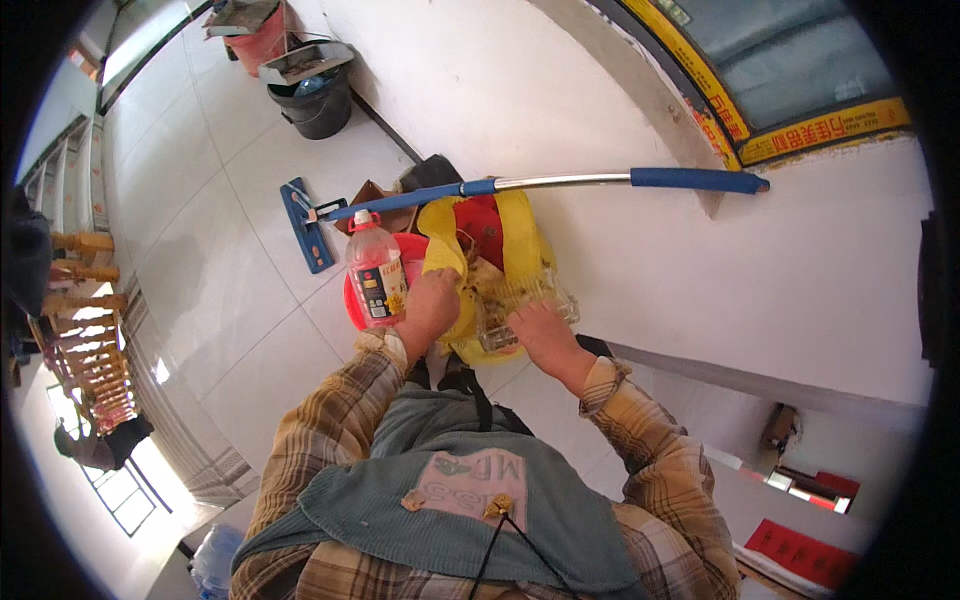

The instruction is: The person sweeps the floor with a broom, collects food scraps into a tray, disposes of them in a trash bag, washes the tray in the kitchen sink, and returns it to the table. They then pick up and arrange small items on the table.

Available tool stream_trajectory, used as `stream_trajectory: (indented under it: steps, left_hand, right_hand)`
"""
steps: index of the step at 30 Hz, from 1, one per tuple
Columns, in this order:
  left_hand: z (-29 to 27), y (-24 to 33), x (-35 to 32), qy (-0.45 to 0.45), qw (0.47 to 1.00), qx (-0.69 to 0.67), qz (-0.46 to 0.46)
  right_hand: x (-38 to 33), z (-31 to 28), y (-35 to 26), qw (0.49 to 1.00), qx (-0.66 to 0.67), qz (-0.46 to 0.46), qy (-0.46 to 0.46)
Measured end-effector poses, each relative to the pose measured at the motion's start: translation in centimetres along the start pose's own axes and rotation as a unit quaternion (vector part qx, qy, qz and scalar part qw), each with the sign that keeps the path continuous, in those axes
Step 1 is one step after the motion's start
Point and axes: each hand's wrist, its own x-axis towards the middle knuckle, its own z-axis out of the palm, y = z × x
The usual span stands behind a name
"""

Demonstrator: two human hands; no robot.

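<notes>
My left hand grips a clear plastic bottle with a white cap, red collar and dark label, along with the edge of a yellow plastic bag. My right hand presses on crumpled clear plastic containers at the mouth of that bag. A red item shows inside the bag. A red basin sits partly hidden under the bottle and bag.
A blue-handled flat mop leans across against the white wall, its head on the tiled floor. A black bucket and red bin with dustpans stand farther off. A wooden railing runs on the left.
</notes>
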Motion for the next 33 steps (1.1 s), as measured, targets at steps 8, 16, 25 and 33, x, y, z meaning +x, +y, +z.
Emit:
stream_trajectory:
  steps: [8,16,25,33]
  left_hand:
    - [-3.4,2.5,3.3,0.100,0.993,-0.069,0.010]
    - [-0.8,-5.5,2.7,0.119,0.972,-0.196,0.047]
    - [1.7,2.4,-2.7,-0.038,0.987,-0.069,0.143]
    - [9.2,17.5,-10.7,-0.354,0.884,-0.051,0.302]
  right_hand:
    - [-1.3,5.2,1.8,0.989,0.105,0.084,0.057]
    - [-14.3,3.4,-5.4,0.922,0.159,0.312,0.167]
    - [-25.4,5.1,-15.7,0.832,0.128,0.501,0.201]
    - [-36.9,10.6,-28.0,0.711,0.138,0.626,0.289]
